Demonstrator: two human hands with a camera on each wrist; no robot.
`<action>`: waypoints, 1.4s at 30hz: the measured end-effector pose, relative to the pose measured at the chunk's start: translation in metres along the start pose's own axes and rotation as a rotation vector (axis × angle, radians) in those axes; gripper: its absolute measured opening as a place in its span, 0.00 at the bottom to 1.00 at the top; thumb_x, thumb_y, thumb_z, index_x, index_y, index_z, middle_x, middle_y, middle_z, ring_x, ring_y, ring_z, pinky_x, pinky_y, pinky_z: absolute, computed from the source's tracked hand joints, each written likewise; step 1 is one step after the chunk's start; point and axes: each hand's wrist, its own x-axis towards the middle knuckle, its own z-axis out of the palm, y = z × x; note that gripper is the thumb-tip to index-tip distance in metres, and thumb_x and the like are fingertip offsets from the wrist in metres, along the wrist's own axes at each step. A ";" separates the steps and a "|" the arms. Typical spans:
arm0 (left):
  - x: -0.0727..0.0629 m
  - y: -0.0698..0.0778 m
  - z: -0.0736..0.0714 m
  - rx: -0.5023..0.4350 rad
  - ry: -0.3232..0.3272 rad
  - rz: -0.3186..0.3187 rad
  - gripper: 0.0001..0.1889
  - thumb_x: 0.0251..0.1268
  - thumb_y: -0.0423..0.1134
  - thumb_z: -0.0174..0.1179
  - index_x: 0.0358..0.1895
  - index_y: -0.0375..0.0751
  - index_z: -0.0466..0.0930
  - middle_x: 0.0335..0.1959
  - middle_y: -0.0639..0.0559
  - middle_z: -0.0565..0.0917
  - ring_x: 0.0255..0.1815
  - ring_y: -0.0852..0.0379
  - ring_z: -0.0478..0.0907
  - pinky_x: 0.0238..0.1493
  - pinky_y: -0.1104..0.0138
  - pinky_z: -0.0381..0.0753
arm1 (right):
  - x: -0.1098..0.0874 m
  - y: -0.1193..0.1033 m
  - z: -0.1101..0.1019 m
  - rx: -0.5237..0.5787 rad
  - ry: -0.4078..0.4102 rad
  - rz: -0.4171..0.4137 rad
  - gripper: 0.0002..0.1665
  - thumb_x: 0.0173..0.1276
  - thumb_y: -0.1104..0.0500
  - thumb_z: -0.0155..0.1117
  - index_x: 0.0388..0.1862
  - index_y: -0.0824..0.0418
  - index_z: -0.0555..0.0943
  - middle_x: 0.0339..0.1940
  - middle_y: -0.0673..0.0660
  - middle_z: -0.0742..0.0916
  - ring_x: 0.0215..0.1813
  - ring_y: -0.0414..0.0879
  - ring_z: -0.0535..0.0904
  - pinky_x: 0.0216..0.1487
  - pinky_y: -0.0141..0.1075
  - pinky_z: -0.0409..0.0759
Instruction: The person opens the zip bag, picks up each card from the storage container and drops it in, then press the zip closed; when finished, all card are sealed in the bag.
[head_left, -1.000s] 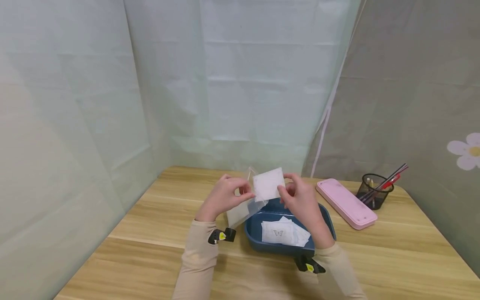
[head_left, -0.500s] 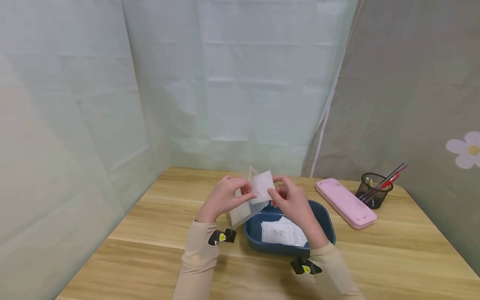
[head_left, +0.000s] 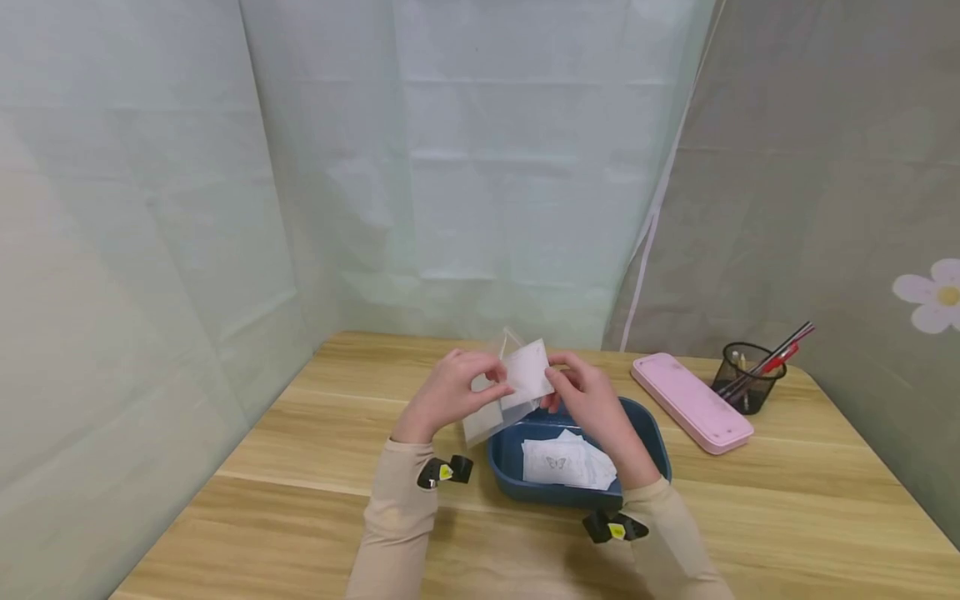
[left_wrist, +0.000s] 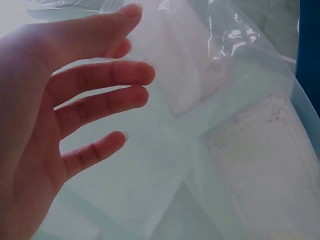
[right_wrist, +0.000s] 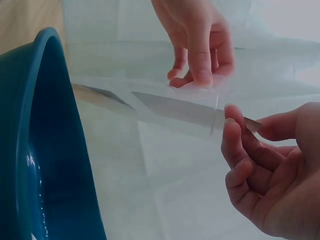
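My left hand (head_left: pixel 450 396) pinches a clear plastic bag (head_left: pixel 480 425) near its mouth, thumb against fingertips. The bag hangs beside a dark blue bin (head_left: pixel 543 495), overlapping its left rim. Between thumb and fingers, my right hand (head_left: pixel 592 404) holds one edge of a small white paper card (head_left: pixel 528 372). Most of this card's length lies within the bag's mouth in the right wrist view. Deeper in the bag, another pale card (left_wrist: pixel 270 165) shows in the left wrist view. Several white paper cards (head_left: pixel 566 462), the top one with a butterfly print, lie in the bin.
A pink pencil case (head_left: pixel 693 404) lies to the right of the bin. Behind it stands a black mesh pen holder (head_left: pixel 750 387) with pens. The wooden table (head_left: pixel 300 500) ends at pale curtains (head_left: pixel 480 167) at the back and sides.
My right hand has moved left, bringing the white card from in front of the bag's mouth into it. My left hand has kept its place, pinching the bag.
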 end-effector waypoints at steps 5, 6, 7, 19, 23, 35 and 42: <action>-0.001 0.001 0.000 0.001 -0.029 -0.012 0.09 0.58 0.44 0.68 0.33 0.47 0.78 0.30 0.58 0.83 0.37 0.61 0.80 0.46 0.61 0.73 | 0.002 0.002 0.001 0.008 -0.016 0.017 0.13 0.74 0.59 0.55 0.52 0.64 0.78 0.24 0.59 0.85 0.26 0.49 0.80 0.37 0.34 0.81; -0.001 0.001 0.000 0.001 -0.032 -0.011 0.09 0.59 0.44 0.68 0.33 0.47 0.78 0.31 0.58 0.83 0.37 0.61 0.79 0.46 0.61 0.74 | 0.002 0.002 0.001 0.004 -0.020 0.019 0.13 0.74 0.59 0.56 0.52 0.65 0.78 0.23 0.59 0.85 0.25 0.49 0.80 0.38 0.34 0.81; -0.002 0.001 0.000 -0.001 -0.035 -0.012 0.09 0.59 0.44 0.68 0.34 0.47 0.78 0.31 0.58 0.84 0.36 0.61 0.79 0.47 0.61 0.74 | 0.002 0.002 0.002 -0.003 -0.023 0.021 0.13 0.73 0.58 0.56 0.51 0.64 0.78 0.23 0.59 0.85 0.25 0.48 0.80 0.38 0.35 0.81; 0.000 0.000 -0.001 -0.073 -0.066 0.010 0.07 0.62 0.43 0.65 0.37 0.44 0.79 0.33 0.54 0.83 0.37 0.53 0.81 0.47 0.62 0.78 | 0.004 0.009 0.006 -0.132 -0.078 -0.050 0.07 0.70 0.55 0.61 0.35 0.57 0.81 0.16 0.52 0.80 0.20 0.45 0.74 0.23 0.35 0.74; 0.000 0.003 -0.001 -0.058 -0.087 -0.019 0.08 0.62 0.43 0.65 0.37 0.45 0.78 0.33 0.55 0.82 0.36 0.57 0.79 0.44 0.66 0.78 | 0.004 0.009 0.006 -0.155 -0.086 -0.073 0.08 0.71 0.55 0.61 0.34 0.57 0.81 0.16 0.52 0.80 0.19 0.44 0.74 0.23 0.34 0.74; 0.003 0.005 0.000 -0.069 -0.093 -0.014 0.07 0.64 0.42 0.64 0.34 0.46 0.76 0.38 0.53 0.77 0.36 0.60 0.74 0.39 0.66 0.78 | 0.004 0.010 0.005 -0.193 -0.067 -0.066 0.11 0.71 0.53 0.60 0.30 0.57 0.81 0.15 0.51 0.79 0.19 0.43 0.73 0.22 0.34 0.72; 0.003 0.004 0.005 -0.092 -0.165 -0.060 0.07 0.68 0.42 0.60 0.39 0.45 0.73 0.40 0.53 0.75 0.38 0.58 0.75 0.42 0.68 0.77 | 0.003 0.011 -0.002 -0.183 -0.151 -0.100 0.12 0.73 0.51 0.57 0.32 0.55 0.80 0.18 0.51 0.80 0.23 0.45 0.76 0.25 0.33 0.75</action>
